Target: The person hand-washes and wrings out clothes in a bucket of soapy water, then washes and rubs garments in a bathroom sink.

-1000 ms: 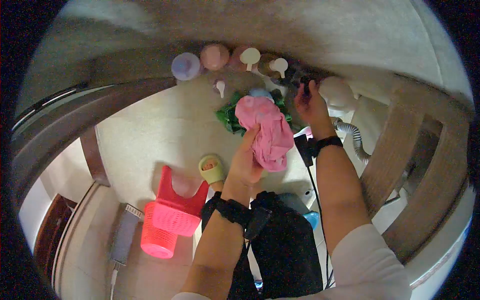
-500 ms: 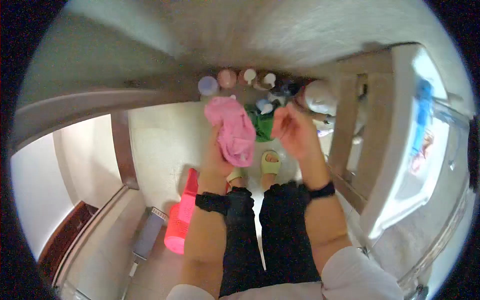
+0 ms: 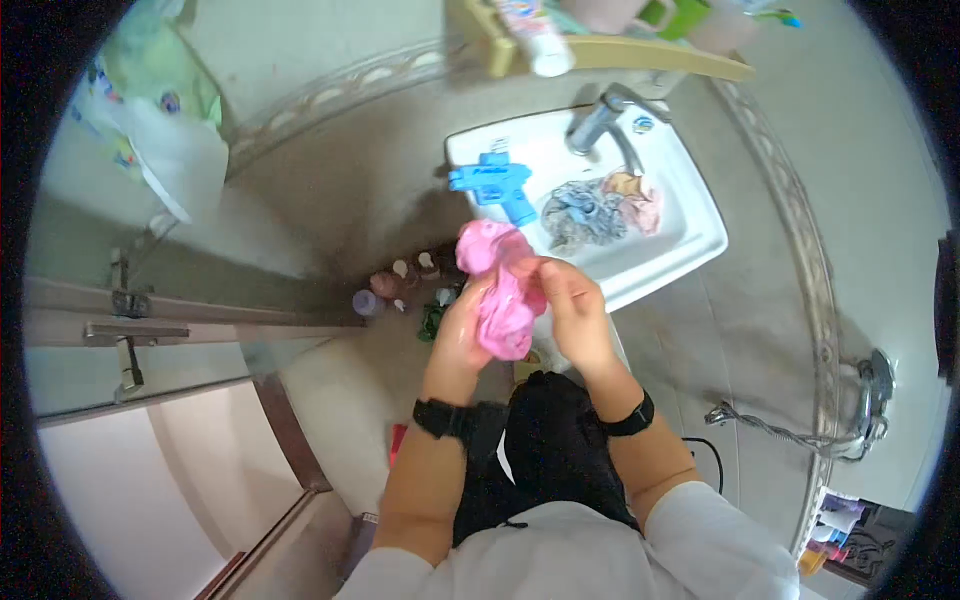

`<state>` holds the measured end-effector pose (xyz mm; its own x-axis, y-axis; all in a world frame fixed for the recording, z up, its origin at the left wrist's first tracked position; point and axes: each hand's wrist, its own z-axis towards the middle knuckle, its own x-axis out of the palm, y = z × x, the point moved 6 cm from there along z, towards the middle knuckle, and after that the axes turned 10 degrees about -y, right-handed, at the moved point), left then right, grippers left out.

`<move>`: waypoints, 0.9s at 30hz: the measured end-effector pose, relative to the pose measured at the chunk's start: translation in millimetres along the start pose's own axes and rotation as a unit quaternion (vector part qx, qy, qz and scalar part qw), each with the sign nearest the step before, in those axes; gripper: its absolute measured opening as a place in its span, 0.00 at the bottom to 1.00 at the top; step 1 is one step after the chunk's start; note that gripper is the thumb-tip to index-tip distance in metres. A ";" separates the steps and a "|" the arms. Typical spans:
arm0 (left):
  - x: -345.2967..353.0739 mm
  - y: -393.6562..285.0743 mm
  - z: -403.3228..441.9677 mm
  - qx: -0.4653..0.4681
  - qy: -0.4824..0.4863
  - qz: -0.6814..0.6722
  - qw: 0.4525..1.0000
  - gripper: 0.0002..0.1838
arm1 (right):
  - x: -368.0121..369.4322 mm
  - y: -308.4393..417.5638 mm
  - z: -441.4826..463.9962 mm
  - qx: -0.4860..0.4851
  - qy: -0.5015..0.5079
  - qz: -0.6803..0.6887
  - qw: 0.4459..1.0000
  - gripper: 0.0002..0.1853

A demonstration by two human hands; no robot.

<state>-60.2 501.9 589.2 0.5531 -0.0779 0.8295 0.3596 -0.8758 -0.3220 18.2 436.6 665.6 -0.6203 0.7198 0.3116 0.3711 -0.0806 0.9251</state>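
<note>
**Pink cloth (image 3: 508, 322) held near the white sink (image 3: 685, 245)**

Our left hand (image 3: 458, 330) has its grip closed round the cloth, by the sink's near edge. Our right hand's (image 3: 580, 310) bent fingers touch it; we cannot tell whether that grip pinches. We see a blue toy gun (image 3: 497, 184) and crumpled grey cloth (image 3: 583, 212) in the sink.

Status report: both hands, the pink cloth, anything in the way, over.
Left hand gripping pink cloth; right hand touching it, grip unclear. Cloth bunched, held up. Sink occupied: blue gun-shaped toy, crumpled grey cloth, pinkish cloth.
</note>
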 end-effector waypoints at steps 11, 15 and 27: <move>100.8 122.3 89.6 -0.006 0.124 0.017 0.992 0.24 | -118.9 39.2 89.1 -0.136 0.045 -0.567 0.811 0.30; 115.6 161.6 113.4 -0.066 0.080 0.048 0.993 0.26 | -152.8 47.1 106.3 -0.153 0.061 -0.537 0.828 0.33; 111.5 162.5 115.8 -0.109 -0.066 0.124 0.984 0.15 | -189.1 37.2 127.4 -0.178 0.092 -0.459 0.865 0.28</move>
<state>147.0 406.0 576.6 0.7016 -0.2529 0.6662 0.0388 -0.9200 -0.3901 237.3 385.3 613.4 -0.6521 0.4736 -0.5921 -0.5537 0.2360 0.7986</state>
